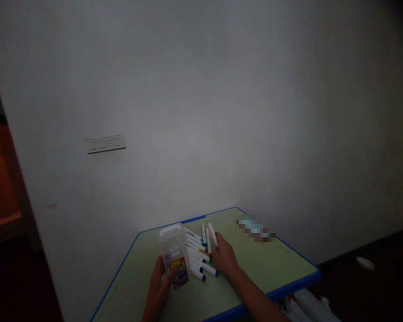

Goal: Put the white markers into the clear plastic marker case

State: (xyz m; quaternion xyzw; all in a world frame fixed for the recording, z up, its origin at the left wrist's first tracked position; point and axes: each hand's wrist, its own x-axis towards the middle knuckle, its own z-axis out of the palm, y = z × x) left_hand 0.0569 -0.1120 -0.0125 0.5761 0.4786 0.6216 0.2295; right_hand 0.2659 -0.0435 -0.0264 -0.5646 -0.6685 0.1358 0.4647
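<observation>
A clear plastic case (172, 241) with a yellow and dark label stands upright in the grip of my left hand (161, 279), thumb across its front. To its right, my right hand (225, 255) closes on a white marker (212, 232), which points up and away from me. Several white markers (198, 256) with coloured ends, among them blue, green, orange and yellow, lie in a loose pile on the table between the case and my right hand. The case partly covers some of them.
The pale green table (255, 273) has a blue edge (295, 282) and stands against a grey wall (201, 112). A blurred-out object (255, 228) lies at its right side. Papers (309, 306) show beneath the table's front right. A switch plate (105, 144) is on the wall.
</observation>
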